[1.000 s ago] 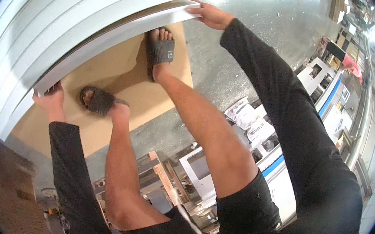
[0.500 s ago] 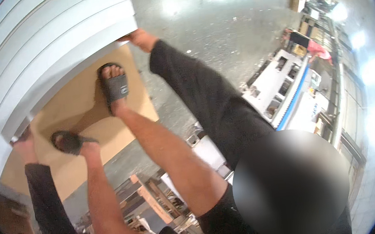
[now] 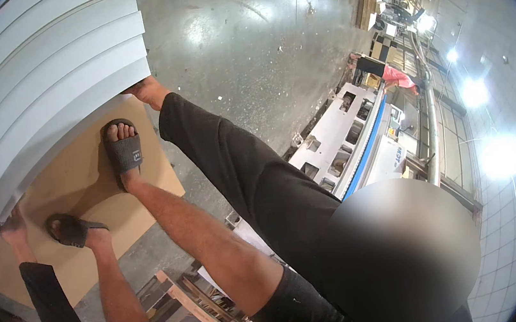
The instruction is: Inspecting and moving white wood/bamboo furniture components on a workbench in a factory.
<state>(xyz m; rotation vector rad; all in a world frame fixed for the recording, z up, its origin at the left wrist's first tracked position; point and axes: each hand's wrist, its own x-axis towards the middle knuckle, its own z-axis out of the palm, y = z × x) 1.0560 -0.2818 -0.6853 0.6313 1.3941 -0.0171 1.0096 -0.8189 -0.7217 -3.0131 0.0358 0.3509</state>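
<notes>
A thick stack of white boards (image 3: 65,62) fills the upper left, their long edges showing in layers. My right hand (image 3: 150,92) grips the lowest board at its right corner, the fingertips hidden beneath it. At the left end, my left hand (image 3: 15,230) holds the same lower edge, its fingers partly out of sight under the board. Both arms, in dark sleeves, reach forward. Below the boards, my feet in dark slide sandals (image 3: 123,148) stand on a tan sheet (image 3: 111,227).
A grey concrete floor (image 3: 226,55) with small scraps stretches to the right. Beyond it stands a long white machine with a blue strip (image 3: 363,148), and a person in a pink top (image 3: 395,80) is near it. Wooden pieces (image 3: 189,304) lie behind my legs.
My view has turned, so the boards, hands, feet and sheet sit farther left and the feet lower in the picture. Both hands keep their hold on the lower board edge.
</notes>
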